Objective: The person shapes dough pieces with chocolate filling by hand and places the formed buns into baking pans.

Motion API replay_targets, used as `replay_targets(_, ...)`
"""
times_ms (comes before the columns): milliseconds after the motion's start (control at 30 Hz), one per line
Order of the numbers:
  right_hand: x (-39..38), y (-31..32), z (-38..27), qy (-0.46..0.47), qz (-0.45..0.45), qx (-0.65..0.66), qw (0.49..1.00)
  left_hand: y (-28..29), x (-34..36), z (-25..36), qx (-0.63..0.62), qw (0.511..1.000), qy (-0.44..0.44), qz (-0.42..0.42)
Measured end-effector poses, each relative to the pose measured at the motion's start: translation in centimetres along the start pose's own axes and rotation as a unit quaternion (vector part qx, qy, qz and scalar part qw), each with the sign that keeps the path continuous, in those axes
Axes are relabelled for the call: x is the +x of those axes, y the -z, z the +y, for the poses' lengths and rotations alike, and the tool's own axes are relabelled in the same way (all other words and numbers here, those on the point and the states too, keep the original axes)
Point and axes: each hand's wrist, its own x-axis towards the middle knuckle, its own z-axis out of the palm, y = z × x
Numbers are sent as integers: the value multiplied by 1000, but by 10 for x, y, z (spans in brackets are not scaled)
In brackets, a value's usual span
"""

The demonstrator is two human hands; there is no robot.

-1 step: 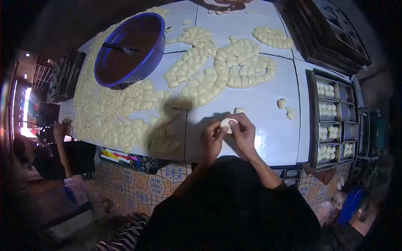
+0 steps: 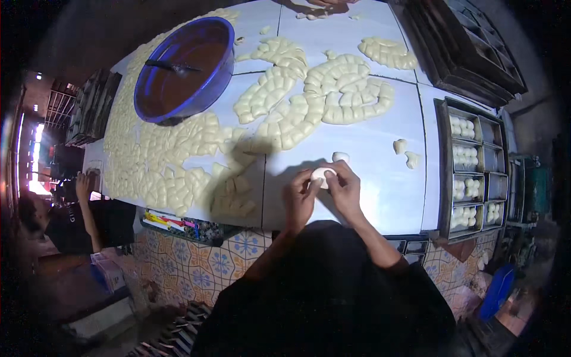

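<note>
Between my left hand (image 2: 301,197) and my right hand (image 2: 345,189) is a small round piece of pale dough (image 2: 322,174), gripped by the fingers and thumbs of both. They hold it low over the near part of the white table (image 2: 392,196). Just beyond my right fingers lies another pale dough piece (image 2: 341,156). Two small dough pieces (image 2: 400,146) rest farther to the right. Many cut dough pieces (image 2: 288,128) lie in joined curved rows toward the middle, and a wide spread of them (image 2: 160,172) covers the left side.
A blue basin (image 2: 231,62) of brown filling with a dark-handled tool stands at the far left. On the right, a divided metal tray (image 2: 443,178) holds dough balls in several compartments; dark stacked trays (image 2: 452,65) stand behind it. A co-worker (image 2: 89,220) is at the left; another person's hands show at the far edge.
</note>
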Motion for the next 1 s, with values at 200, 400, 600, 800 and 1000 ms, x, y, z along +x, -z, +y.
replay_targets(200,9,-11,-46,137,3,124,983,5,1,14,107,994,-20,14)
replay_targets(400,22,-15,-21,28,-205,88,974,12,0,13,-636,726,220,-143)
replay_targets(600,27,-19,-31,-23,-254,233,939,72,109,52,-465,856,34,-223)
replay_targets(800,27,-27,-16,41,-166,201,965,203,284,157,302,946,-14,115)
replay_targets(1000,20,-18,-5,-14,-152,135,979,248,354,121,394,881,264,-1)
